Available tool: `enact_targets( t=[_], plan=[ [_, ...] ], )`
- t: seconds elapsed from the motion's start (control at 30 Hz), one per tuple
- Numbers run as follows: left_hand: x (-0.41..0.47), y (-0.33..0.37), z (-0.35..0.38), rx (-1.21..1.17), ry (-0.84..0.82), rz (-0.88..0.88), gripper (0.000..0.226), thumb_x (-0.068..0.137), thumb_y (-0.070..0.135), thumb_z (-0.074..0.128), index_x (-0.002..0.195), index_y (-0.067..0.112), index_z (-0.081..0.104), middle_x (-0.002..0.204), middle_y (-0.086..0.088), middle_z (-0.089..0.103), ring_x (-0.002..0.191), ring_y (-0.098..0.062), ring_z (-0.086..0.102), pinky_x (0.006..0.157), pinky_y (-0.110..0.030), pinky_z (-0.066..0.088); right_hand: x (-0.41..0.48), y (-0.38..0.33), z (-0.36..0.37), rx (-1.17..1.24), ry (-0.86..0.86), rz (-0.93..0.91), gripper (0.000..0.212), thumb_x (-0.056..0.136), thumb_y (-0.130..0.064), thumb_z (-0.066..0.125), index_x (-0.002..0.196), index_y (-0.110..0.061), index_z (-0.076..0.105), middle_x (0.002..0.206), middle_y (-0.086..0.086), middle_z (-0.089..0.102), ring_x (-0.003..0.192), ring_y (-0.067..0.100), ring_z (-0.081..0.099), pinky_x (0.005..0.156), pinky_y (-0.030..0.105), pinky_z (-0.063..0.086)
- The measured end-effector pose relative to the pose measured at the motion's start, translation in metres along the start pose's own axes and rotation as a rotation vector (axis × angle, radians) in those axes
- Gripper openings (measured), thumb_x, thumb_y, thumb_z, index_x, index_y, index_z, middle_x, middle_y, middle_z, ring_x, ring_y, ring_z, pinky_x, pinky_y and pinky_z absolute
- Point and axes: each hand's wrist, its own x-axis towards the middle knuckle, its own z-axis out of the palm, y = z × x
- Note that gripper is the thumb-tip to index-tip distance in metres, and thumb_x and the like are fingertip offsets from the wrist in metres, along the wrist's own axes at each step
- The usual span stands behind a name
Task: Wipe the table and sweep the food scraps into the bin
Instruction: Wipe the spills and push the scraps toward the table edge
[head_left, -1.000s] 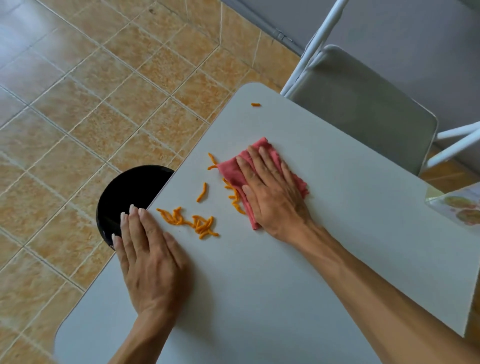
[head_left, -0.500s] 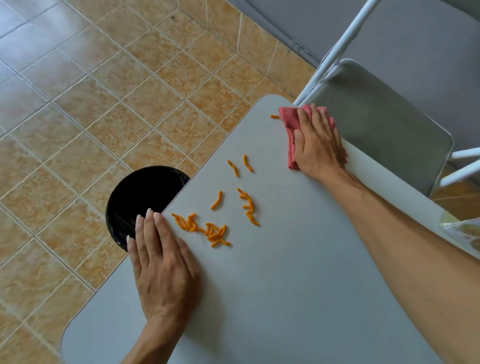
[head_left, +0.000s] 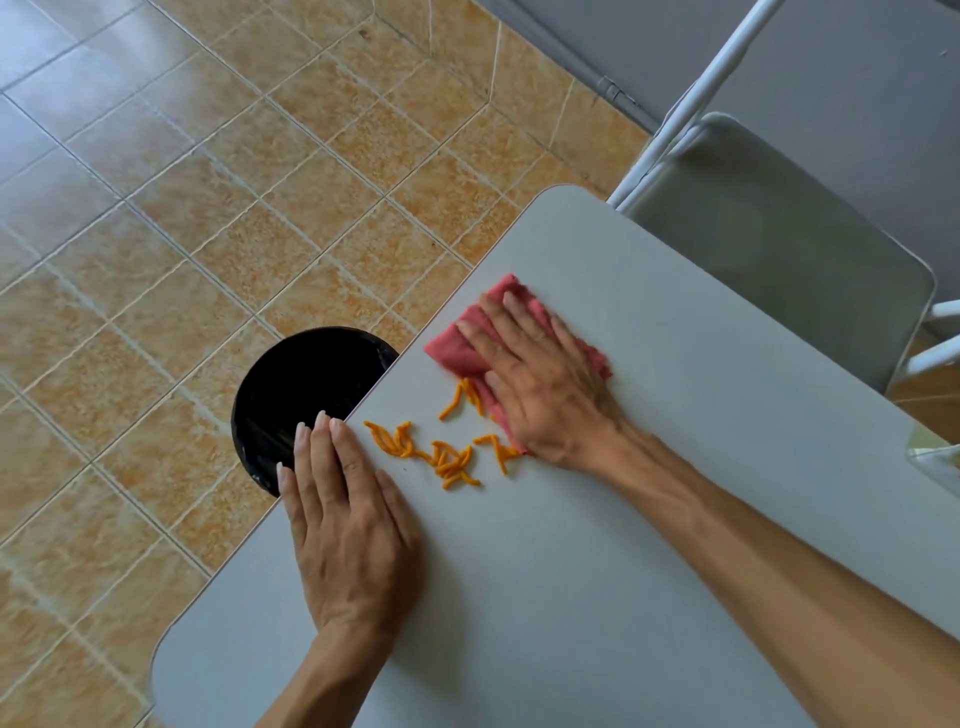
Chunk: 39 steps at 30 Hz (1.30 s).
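Right hand (head_left: 545, 384) flat on pink cloth (head_left: 462, 345) beside orange scraps (head_left: 441, 452), left hand (head_left: 348, 525) flat, empty

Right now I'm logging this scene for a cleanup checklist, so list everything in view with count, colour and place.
table: one, light grey, fills the lower right
cloth: one, pink-red, flat on the table under the right hand
food scraps: a loose cluster, orange, on the table between the hands
bin: one, black, on the floor beside the table's left edge
chair: one, grey seat, white frame, beyond the table
floor tiles: tan, left side
left hand: flat on the table by the bin
right hand: flat, pressing the cloth
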Motion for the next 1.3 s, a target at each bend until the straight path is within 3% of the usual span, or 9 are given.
enact_targets(
  t=[0.1, 0.23, 0.3, 0.47, 0.53, 0.63, 0.87, 1.13, 1.3],
  plan=[
    [0.000, 0.000, 0.000, -0.011, 0.006, 0.003, 0.061, 0.101, 0.026, 0.027, 0.154, -0.002, 0.020, 0.163, -0.017, 0.021, 0.154, -0.027, 0.010, 0.125, -0.049, 0.011, 0.003, 0.032, -0.001, -0.021, 0.063, 0.101, 0.062, 0.103, -0.042, 0.026, 0.153, -0.010, 0.043, 0.159, 0.014, 0.040, 0.150, 0.035, 0.033, 0.122, 0.054, 0.029],
    [0.001, 0.000, 0.000, -0.001, 0.004, 0.015, 0.060, 0.101, 0.025, 0.028, 0.155, -0.002, 0.020, 0.163, -0.018, 0.020, 0.154, -0.028, 0.010, 0.125, -0.048, 0.010, 0.010, 0.046, -0.008, 0.020, 0.129, 0.488, 0.068, 0.100, -0.043, 0.015, 0.156, -0.012, 0.036, 0.164, 0.012, 0.032, 0.154, 0.031, 0.024, 0.126, 0.045, 0.014],
    [0.000, 0.000, -0.001, -0.004, -0.003, 0.012, 0.060, 0.102, 0.025, 0.028, 0.155, -0.002, 0.019, 0.164, -0.017, 0.019, 0.155, -0.028, 0.009, 0.125, -0.048, 0.010, 0.017, 0.024, -0.005, 0.003, 0.160, 0.551, 0.068, 0.098, -0.042, 0.016, 0.155, -0.013, 0.038, 0.163, 0.012, 0.034, 0.154, 0.032, 0.024, 0.126, 0.047, 0.014],
    [0.001, 0.001, -0.001, -0.014, -0.007, 0.009, 0.060, 0.101, 0.024, 0.030, 0.154, -0.002, 0.020, 0.163, -0.017, 0.020, 0.154, -0.028, 0.011, 0.125, -0.048, 0.011, 0.004, -0.020, 0.007, 0.021, 0.082, 0.126, 0.057, 0.104, -0.039, 0.026, 0.153, -0.016, 0.043, 0.162, 0.010, 0.037, 0.152, 0.029, 0.030, 0.124, 0.051, 0.024],
    [0.001, 0.001, -0.001, -0.023, -0.006, 0.009, 0.059, 0.101, 0.023, 0.031, 0.154, -0.002, 0.021, 0.163, -0.018, 0.021, 0.154, -0.029, 0.012, 0.125, -0.048, 0.011, -0.006, -0.010, 0.003, 0.014, 0.075, 0.077, 0.056, 0.106, -0.041, 0.025, 0.153, -0.018, 0.043, 0.162, 0.008, 0.037, 0.152, 0.026, 0.030, 0.125, 0.048, 0.025],
    [0.002, 0.001, -0.002, -0.030, -0.011, 0.011, 0.059, 0.102, 0.023, 0.031, 0.154, -0.002, 0.020, 0.163, -0.018, 0.021, 0.154, -0.029, 0.012, 0.125, -0.049, 0.011, -0.033, 0.010, -0.002, 0.022, 0.165, 0.298, 0.063, 0.108, -0.044, 0.014, 0.150, -0.012, 0.047, 0.158, 0.011, 0.044, 0.149, 0.031, 0.037, 0.123, 0.048, 0.027],
    [0.000, -0.002, -0.002, -0.049, -0.039, 0.013, 0.060, 0.102, 0.025, 0.030, 0.155, 0.001, 0.017, 0.164, -0.016, 0.019, 0.154, -0.028, 0.011, 0.125, -0.049, 0.007, -0.079, -0.053, 0.017, -0.101, 0.295, 0.989, 0.054, 0.104, -0.029, 0.032, 0.154, -0.008, 0.040, 0.161, 0.017, 0.036, 0.151, 0.035, 0.031, 0.124, 0.051, 0.023],
    [0.001, -0.003, -0.002, -0.073, -0.048, 0.008, 0.061, 0.102, 0.024, 0.034, 0.155, 0.002, 0.016, 0.164, -0.014, 0.019, 0.154, -0.028, 0.011, 0.125, -0.047, 0.004, -0.078, -0.100, 0.022, -0.104, 0.172, 0.796, 0.056, 0.104, -0.034, 0.030, 0.156, -0.015, 0.036, 0.164, 0.009, 0.032, 0.154, 0.029, 0.026, 0.124, 0.049, 0.019],
    [0.001, -0.004, -0.002, -0.086, -0.080, 0.012, 0.062, 0.102, 0.026, 0.032, 0.156, 0.002, 0.014, 0.164, -0.014, 0.017, 0.154, -0.028, 0.009, 0.125, -0.048, 0.003, -0.132, -0.107, 0.029, -0.126, 0.372, 1.297, 0.053, 0.103, -0.027, 0.035, 0.151, -0.005, 0.043, 0.159, 0.021, 0.038, 0.150, 0.039, 0.032, 0.121, 0.056, 0.026]
  ],
)
